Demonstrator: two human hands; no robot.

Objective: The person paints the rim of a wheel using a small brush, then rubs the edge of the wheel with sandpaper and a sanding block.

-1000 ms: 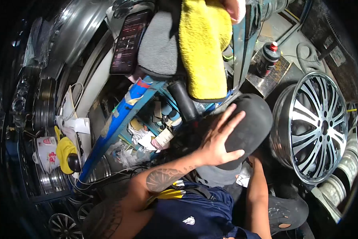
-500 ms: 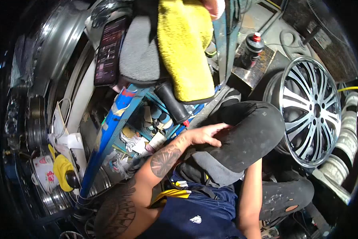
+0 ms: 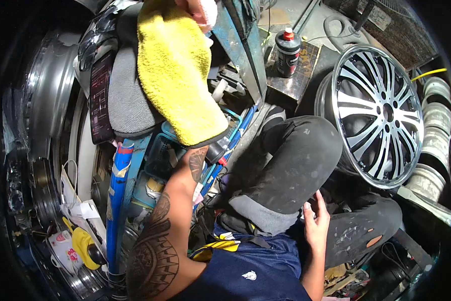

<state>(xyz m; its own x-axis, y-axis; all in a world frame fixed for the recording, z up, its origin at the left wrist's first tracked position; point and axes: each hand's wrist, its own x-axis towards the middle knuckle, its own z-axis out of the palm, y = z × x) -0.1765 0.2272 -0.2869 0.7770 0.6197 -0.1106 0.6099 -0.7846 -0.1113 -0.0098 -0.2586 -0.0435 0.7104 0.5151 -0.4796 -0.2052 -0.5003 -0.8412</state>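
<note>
The yellow cloth (image 3: 173, 70) hangs by the blue frame (image 3: 118, 193), seemingly for easy reach, hiding your left hand, its fingers' state unknowable; your right hand (image 3: 317, 221), thumb and forefinger parted, sits between your legs (image 3: 301, 160), its hold unclear.

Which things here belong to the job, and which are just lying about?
Likely in the job:
yellow cloth, left forearm extending behind it
red-tipped black cylinder, beside that forearm

Apparently lying about:
phone
red-capped bottle
spoked wheel, untouched, role unclear
</note>
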